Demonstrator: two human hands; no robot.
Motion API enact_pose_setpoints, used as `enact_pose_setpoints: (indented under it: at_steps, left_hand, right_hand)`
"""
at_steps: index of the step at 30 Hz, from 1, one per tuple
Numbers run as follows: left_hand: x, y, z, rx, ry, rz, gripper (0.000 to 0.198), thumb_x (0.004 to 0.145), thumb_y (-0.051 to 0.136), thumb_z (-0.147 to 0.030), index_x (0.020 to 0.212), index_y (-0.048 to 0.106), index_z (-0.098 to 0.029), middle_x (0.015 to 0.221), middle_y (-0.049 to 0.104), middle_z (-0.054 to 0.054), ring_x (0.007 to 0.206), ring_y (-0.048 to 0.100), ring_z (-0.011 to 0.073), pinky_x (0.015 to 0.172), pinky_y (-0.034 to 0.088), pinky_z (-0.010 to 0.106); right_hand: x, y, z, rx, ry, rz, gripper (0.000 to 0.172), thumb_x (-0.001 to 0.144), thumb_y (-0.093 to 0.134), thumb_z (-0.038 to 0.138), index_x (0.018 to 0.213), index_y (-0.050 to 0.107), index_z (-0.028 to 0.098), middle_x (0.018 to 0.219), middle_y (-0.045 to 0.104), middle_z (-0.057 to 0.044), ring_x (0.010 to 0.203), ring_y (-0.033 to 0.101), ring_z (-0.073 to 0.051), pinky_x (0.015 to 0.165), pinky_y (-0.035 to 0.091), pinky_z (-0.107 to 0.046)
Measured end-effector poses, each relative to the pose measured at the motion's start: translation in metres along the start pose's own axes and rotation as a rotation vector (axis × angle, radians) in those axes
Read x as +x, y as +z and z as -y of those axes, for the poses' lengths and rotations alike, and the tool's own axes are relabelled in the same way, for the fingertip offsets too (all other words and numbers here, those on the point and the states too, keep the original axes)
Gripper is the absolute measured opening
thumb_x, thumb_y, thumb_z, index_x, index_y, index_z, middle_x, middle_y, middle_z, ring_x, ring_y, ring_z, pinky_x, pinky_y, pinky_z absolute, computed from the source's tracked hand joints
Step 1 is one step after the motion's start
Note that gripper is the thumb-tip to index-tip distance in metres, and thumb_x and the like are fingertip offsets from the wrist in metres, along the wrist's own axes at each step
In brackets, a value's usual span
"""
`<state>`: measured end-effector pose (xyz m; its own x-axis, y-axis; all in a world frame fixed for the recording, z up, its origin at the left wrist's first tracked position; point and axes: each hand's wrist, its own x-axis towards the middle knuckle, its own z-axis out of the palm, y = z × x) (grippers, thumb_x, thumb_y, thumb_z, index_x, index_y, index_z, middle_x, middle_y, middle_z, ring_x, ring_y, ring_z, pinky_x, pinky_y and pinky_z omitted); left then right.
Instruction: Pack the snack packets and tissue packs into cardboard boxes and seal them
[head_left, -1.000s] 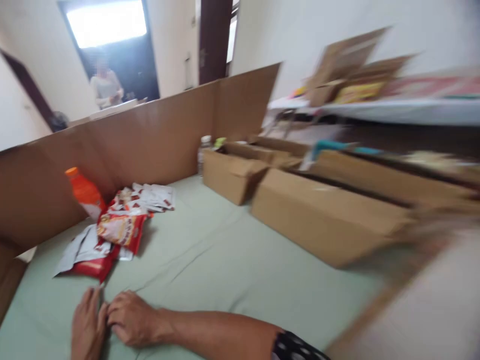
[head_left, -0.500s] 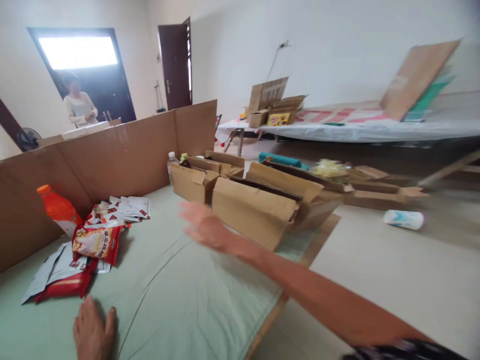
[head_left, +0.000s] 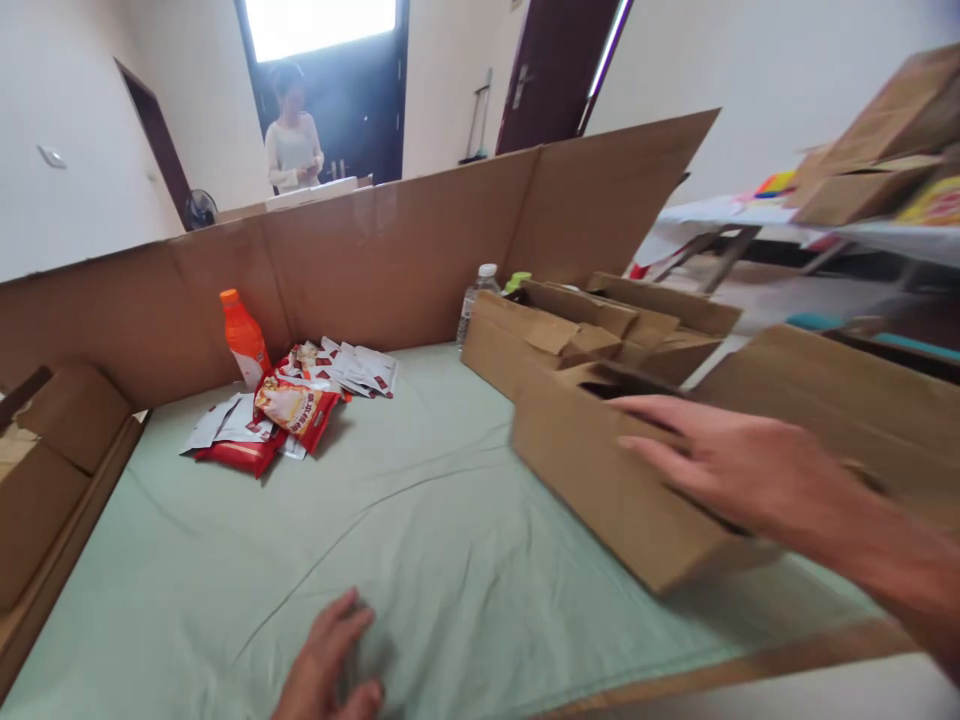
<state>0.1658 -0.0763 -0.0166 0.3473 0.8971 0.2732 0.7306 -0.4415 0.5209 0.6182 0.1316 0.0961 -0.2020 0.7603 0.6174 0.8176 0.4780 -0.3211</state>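
"What lies furthest left of the orange bottle?"

"An open carton, cut off by the edge of the view."

"And close by the bottle?"

"In front of it, silver packets overlap a red packet. A patterned pouch lies on the heap to its right. Behind it runs a cardboard panel, and beyond that is a person in a pale top."

"The left hand?"

"Nearer than the bottle and right of it, over the green cloth. Thumb and fingers are spread, with nothing between them. I can't tell whether it touches the cloth."

"Further right?"

"White sachets just beside the heap, then a clear bottle and a rear box, both well apart from the orange one."

"And the front box?"

"On the cloth, well to the bottle's right and nearer us."

"The right hand?"

"Rightmost from the bottle, at the front box's opening. Thumb and forefinger are parted; the other fingers are hidden, so I can't tell whether it grips."
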Motion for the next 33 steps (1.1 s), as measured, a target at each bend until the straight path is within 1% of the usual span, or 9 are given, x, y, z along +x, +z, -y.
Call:
enact_pose_setpoints:
  at_steps: [2,6,11,16,19,21,27,30,33]
  left_hand:
    - [0.004,-0.031,-0.001,-0.005,-0.105,-0.169,0.048,0.099,0.056,-0.035,0.147,0.055,-0.032,0.151,0.058,0.014,0.137,0.059,0.0305,0.103,0.059,0.046]
    - [0.009,-0.08,-0.027,0.026,-0.192,-0.473,0.045,0.101,0.056,-0.039,0.145,0.055,-0.032,0.158,0.05,0.013,0.145,0.05,0.0327,0.111,0.052,0.052]
    - [0.008,-0.105,-0.071,0.016,-0.04,-0.533,0.037,0.104,0.049,-0.043,0.135,0.063,-0.029,0.157,0.048,0.013,0.148,0.043,0.0353,0.112,0.048,0.057]
    - [0.023,-0.11,-0.073,0.006,0.059,-0.408,0.022,0.101,0.053,-0.032,0.109,0.072,-0.022,0.117,0.075,0.01,0.131,0.059,0.0309,0.11,0.046,0.054]
    - [0.035,-0.114,-0.072,0.009,0.105,-0.313,0.019,0.095,0.054,-0.017,0.087,0.071,-0.021,0.097,0.078,0.006,0.118,0.067,0.0268,0.113,0.042,0.051]
    - [0.041,-0.12,-0.072,0.016,0.108,-0.222,0.021,0.089,0.052,-0.01,0.081,0.068,-0.022,0.094,0.079,0.004,0.117,0.068,0.0245,0.117,0.039,0.05]
    - [0.055,-0.139,-0.073,0.144,0.086,0.058,0.029,0.069,0.053,-0.01,0.094,0.065,-0.02,0.109,0.076,0.008,0.129,0.061,0.0292,0.126,0.022,0.057]
    - [0.06,-0.137,-0.072,0.276,0.046,0.035,0.013,0.081,0.057,-0.02,0.091,0.064,-0.02,0.092,0.073,0.006,0.107,0.066,0.0284,0.118,0.034,0.056]
    - [0.056,-0.13,-0.067,0.511,-0.003,-0.136,0.012,0.094,0.055,-0.027,0.09,0.064,-0.02,0.096,0.071,0.008,0.101,0.062,0.0293,0.108,0.039,0.056]
  right_hand:
    - [0.01,0.004,0.058,0.019,-0.178,0.08,0.039,0.1,0.044,0.057,0.113,0.07,0.03,0.099,0.077,-0.011,0.08,0.073,-0.03,0.066,0.054,-0.043]
    - [0.012,0.021,0.163,0.159,-0.488,0.326,0.032,0.105,0.039,0.027,0.099,0.07,0.025,0.09,0.074,-0.006,0.079,0.068,-0.02,0.072,0.052,-0.033]
    - [-0.006,0.034,0.228,0.273,-0.763,0.536,0.042,0.105,0.03,0.014,0.087,0.067,0.025,0.08,0.069,-0.004,0.071,0.061,-0.017,0.069,0.046,-0.032]
    - [0.008,0.026,0.224,0.398,-0.655,0.786,0.042,0.109,0.035,0.046,0.106,0.072,0.029,0.105,0.076,-0.006,0.091,0.072,-0.017,0.077,0.056,-0.03]
    - [0.022,0.033,0.21,0.359,-0.501,0.756,0.046,0.109,0.031,0.047,0.13,0.069,0.031,0.138,0.068,-0.008,0.124,0.066,-0.024,0.097,0.057,-0.039]
    - [0.028,0.044,0.202,0.287,-0.449,0.691,0.043,0.106,0.041,0.046,0.137,0.066,0.03,0.15,0.059,-0.009,0.129,0.063,-0.029,0.1,0.057,-0.046]
    - [0.035,0.084,0.196,-0.076,-0.493,0.601,0.043,0.088,0.066,0.034,0.13,0.066,0.025,0.148,0.058,-0.015,0.086,0.076,-0.027,0.066,0.06,-0.039]
    - [0.038,0.094,0.196,-0.134,-0.532,0.625,0.027,0.086,0.069,0.03,0.113,0.069,0.026,0.136,0.066,-0.012,0.076,0.075,-0.024,0.058,0.055,-0.035]
    - [0.041,0.097,0.194,-0.097,-0.532,0.602,0.019,0.089,0.067,0.032,0.106,0.069,0.026,0.125,0.07,-0.01,0.073,0.073,-0.023,0.055,0.051,-0.034]
